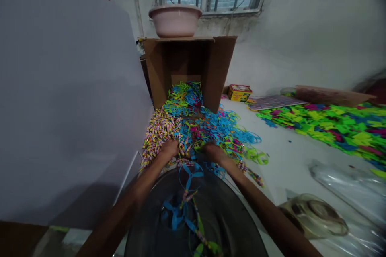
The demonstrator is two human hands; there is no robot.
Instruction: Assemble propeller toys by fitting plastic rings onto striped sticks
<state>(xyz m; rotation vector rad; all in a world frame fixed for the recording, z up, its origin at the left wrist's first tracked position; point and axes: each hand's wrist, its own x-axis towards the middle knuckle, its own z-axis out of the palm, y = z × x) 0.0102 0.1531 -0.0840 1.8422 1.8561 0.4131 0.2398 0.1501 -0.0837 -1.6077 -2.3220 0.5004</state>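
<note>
My left hand (169, 148) is closed at the right side of a pile of small pink and yellow patterned sticks (155, 136); what its fingers hold is too small to make out. My right hand (212, 151) is closed at the near edge of a heap of blue and green propeller rings (223, 126), its fingertips dark and blurred. Between and below my forearms stands a dark round tub (238, 225). Inside the tub lie blue propellers (175, 215), green ones and a few patterned sticks.
An open cardboard box (221, 68) lies on its side, rings spilling out, a pink basin (176, 21) on top. Right are a yellow-red box (239, 93), a heap of colourful pieces (340, 126), a tape roll (319, 215) and plastic bags (350, 184). A pale panel (66, 100) stands left.
</note>
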